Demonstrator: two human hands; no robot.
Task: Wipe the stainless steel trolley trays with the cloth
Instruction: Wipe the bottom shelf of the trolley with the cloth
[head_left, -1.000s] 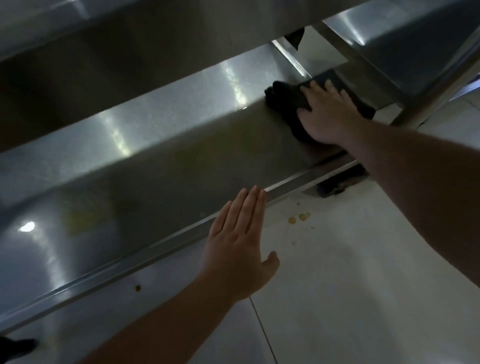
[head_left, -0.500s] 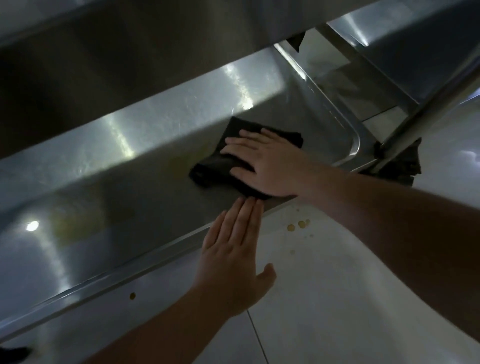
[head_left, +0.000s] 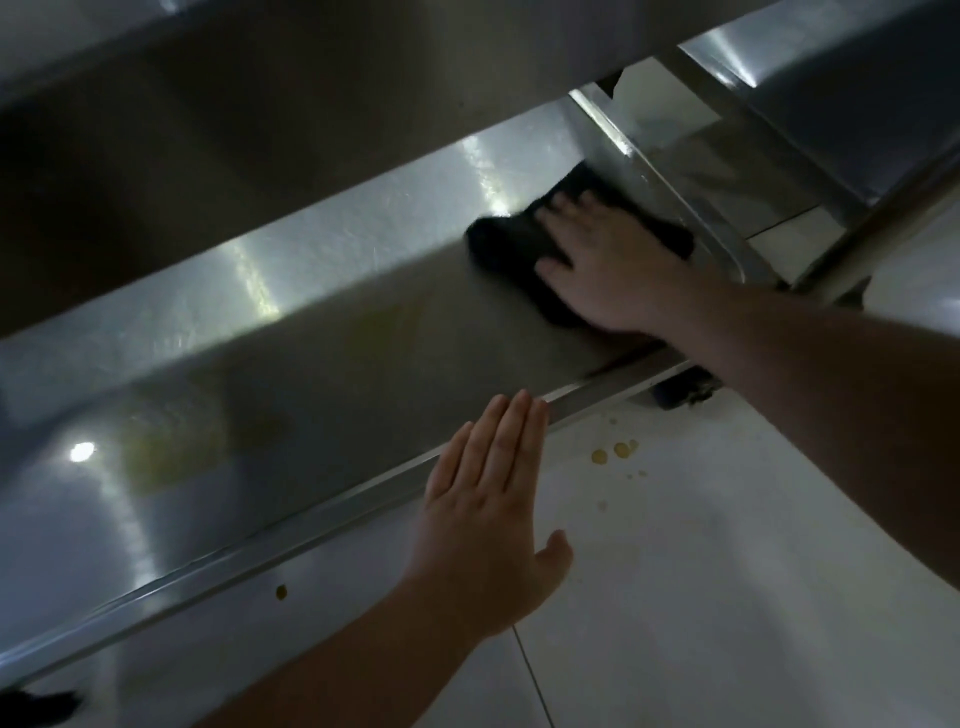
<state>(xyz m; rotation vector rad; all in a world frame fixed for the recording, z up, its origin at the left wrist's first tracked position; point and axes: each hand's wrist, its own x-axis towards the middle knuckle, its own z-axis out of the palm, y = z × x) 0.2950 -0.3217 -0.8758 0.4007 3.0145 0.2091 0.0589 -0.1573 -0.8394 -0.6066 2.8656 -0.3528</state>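
Cloth (head_left: 511, 244) is back at the tray's (head_left: 311, 374) far right corner, under flat, spread right hand (head_left: 608, 270) fingers. Left hand (head_left: 488, 519), fingers straight and together, rests at the tray's near rim. Another pass is done; yellowish smears further left on the tray remain.

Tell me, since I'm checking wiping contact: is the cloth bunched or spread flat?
Bunched: the dark cloth lies rumpled under the right hand pressing it on the tray.

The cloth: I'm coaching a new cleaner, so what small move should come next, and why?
Probably sweep the cloth leftward along the tray. The right hand presses it flat at the tray's right end, while yellowish smears show on the tray floor further left. The left hand, fingers straight at the front rim, can steady the trolley.
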